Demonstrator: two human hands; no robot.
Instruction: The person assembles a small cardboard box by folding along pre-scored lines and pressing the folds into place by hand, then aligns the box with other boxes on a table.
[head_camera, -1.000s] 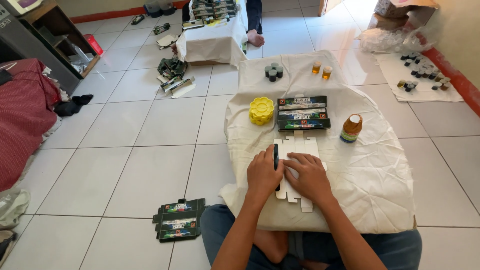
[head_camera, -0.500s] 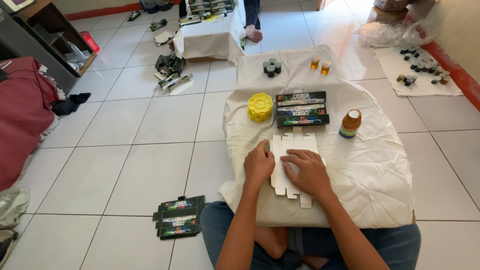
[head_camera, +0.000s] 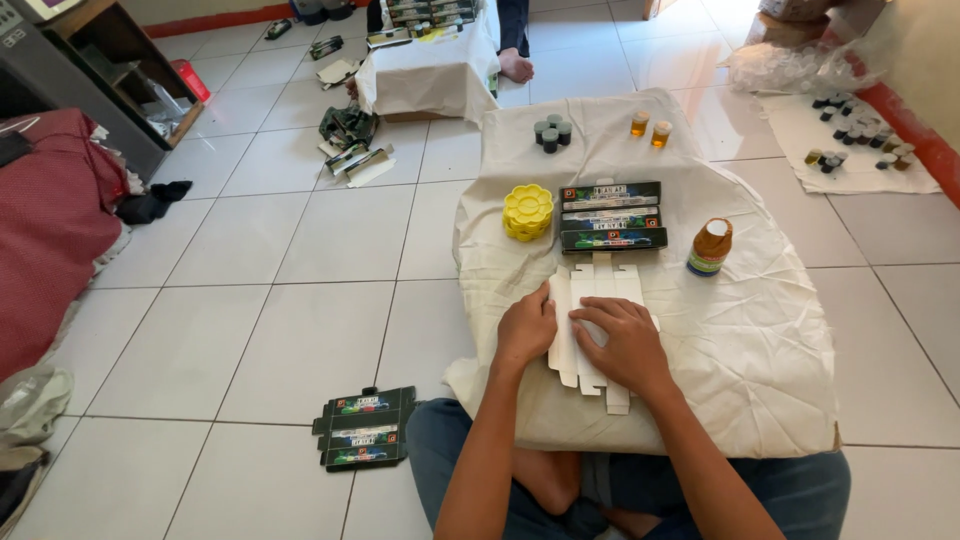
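Head view: fingers (head_camera: 598, 318) atop flat carton (head_camera: 598, 290)

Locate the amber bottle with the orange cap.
In the head view, the amber bottle stands on the white cloth, right of the dark boxes, beyond the right hand.

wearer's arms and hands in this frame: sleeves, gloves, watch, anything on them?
Both forearms are bare up to the frame edge, with no sleeves in view. The left hand and right hand have no gloves, and no watch, bracelet or ring shows on them. Further back, blue jeans cover the legs.
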